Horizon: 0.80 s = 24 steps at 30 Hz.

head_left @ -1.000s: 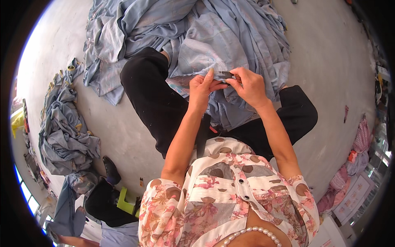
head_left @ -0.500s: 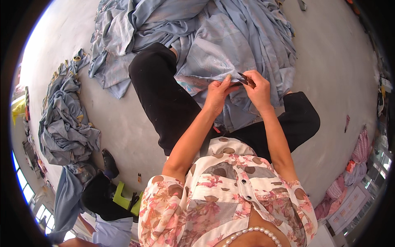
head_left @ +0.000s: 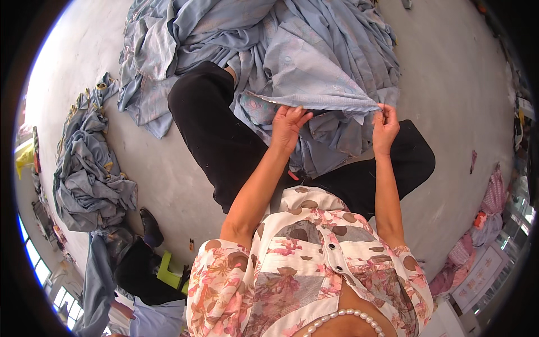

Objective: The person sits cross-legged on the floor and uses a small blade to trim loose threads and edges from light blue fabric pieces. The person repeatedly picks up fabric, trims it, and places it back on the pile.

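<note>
a wide stretch of blue-grey cloth [head_left: 314,73] is spread and heaped on the floor [head_left: 174,185] in front of the seated person, and its near edge is held up between the legs. by the left hand [head_left: 287,124], this edge is gripped near the middle, with the thumb and fingers closed on it. by the right hand [head_left: 386,130], the right-hand corner is pinched between thumb and fingertips, and the edge is drawn almost straight between the two hands. beside the left hand, a patterned flap with a pale border is shown hanging down. a dark strip is seen just under the edge by the left fingers; whether it is a tool or only shadow cannot be told.

the cloth is flanked by the black trousers [head_left: 213,129]. a second heap of similar fabric [head_left: 92,180] is piled on the left, near a co-worker's dark shoe [head_left: 150,227] and a yellow-green stool [head_left: 167,271]. at the far right, pink checked fabric [head_left: 494,191] is bunched.
</note>
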Tool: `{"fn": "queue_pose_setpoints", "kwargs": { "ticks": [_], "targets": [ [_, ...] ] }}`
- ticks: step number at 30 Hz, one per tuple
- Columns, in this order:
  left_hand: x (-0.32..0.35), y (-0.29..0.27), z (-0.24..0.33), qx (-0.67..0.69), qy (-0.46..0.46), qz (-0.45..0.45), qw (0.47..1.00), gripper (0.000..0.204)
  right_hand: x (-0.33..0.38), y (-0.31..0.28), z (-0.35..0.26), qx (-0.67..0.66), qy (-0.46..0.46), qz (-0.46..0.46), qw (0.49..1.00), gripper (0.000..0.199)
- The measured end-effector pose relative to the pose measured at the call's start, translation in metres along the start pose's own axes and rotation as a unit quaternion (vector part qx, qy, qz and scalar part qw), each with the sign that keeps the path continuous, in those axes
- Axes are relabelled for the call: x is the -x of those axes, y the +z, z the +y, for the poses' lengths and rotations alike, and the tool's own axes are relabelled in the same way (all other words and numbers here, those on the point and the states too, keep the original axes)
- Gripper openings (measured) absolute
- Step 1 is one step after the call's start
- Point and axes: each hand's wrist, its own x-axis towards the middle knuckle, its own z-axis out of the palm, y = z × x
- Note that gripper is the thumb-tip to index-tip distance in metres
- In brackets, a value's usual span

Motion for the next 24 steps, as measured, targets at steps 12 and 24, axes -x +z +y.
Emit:
{"fn": "queue_pose_setpoints", "kwargs": {
  "ticks": [12,24],
  "targets": [
    [-0.006,-0.016,-0.007,-0.245,0.044,0.274,0.929,0.068,0.009,-0.018,-0.034,-0.205,0.161,-0.027,0.965,0.010],
    [-0.034,0.072,-0.043,-0.312,-0.197,-0.094,0.925,0.030,0.077,-0.017,-0.089,-0.335,0.209,-0.355,0.847,0.007]
  ]
}}
